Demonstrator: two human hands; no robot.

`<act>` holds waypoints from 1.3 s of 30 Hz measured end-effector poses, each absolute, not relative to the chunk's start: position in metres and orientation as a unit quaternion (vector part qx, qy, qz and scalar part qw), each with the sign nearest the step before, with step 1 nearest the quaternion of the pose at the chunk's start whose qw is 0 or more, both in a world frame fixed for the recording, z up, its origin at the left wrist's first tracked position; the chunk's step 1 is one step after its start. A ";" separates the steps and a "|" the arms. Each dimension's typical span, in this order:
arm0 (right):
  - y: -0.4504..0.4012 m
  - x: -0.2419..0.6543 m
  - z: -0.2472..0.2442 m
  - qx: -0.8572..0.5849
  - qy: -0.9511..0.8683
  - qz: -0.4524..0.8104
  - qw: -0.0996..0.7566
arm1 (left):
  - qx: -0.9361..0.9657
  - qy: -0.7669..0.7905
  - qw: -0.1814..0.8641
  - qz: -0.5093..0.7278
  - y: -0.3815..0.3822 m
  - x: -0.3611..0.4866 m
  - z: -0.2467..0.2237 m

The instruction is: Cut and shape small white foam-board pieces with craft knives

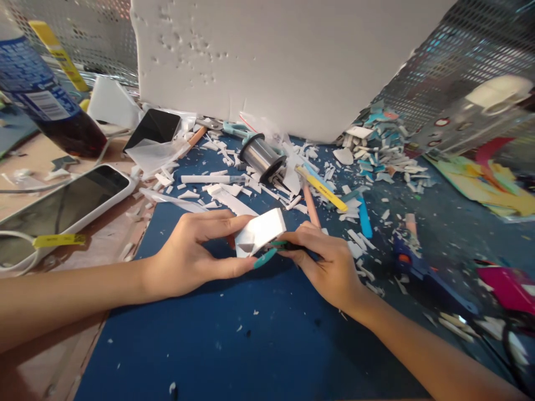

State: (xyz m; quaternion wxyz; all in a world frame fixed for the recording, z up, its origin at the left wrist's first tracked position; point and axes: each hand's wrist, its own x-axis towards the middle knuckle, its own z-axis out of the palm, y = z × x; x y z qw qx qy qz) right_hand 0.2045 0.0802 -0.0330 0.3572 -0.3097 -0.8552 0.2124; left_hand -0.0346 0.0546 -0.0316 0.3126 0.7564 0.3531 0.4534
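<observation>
Together, both hands pinch the white foam piece (pixel 259 233): left hand (pixel 192 253), right hand (pixel 328 262).

Right hand (pixel 330 262) hides most of the dark tool it grips; bottle (pixel 42 94) at 10 o'clock cut off by frame edge; 3 o'clock clutter blurred, can't ID.

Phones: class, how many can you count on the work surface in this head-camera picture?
2. A phone in a white case lies at the left edge, screen up; a dark phone sits farther back, beside the blue bottle. Scraps may hide others.
</observation>
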 end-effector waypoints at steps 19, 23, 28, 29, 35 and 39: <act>0.079 0.206 -0.035 -0.290 -0.845 0.258 0.368 | 0.750 0.345 0.395 0.403 0.053 -0.033 -0.034; 0.077 0.204 -0.035 -0.296 -0.838 0.268 0.373 | 0.754 0.344 0.399 0.391 0.052 -0.033 -0.035; 0.075 0.199 -0.033 -0.315 -0.832 0.268 0.370 | 0.760 0.347 0.388 0.390 0.052 -0.032 -0.032; 0.075 0.198 -0.033 -0.314 -0.831 0.268 0.374 | 0.757 0.348 0.391 0.391 0.052 -0.032 -0.031; 0.075 0.201 -0.031 -0.324 -0.822 0.276 0.378 | 0.722 0.368 0.425 0.403 0.053 -0.035 -0.028; 0.074 0.202 -0.030 -0.315 -0.830 0.270 0.372 | 0.740 0.354 0.400 0.409 0.054 -0.036 -0.027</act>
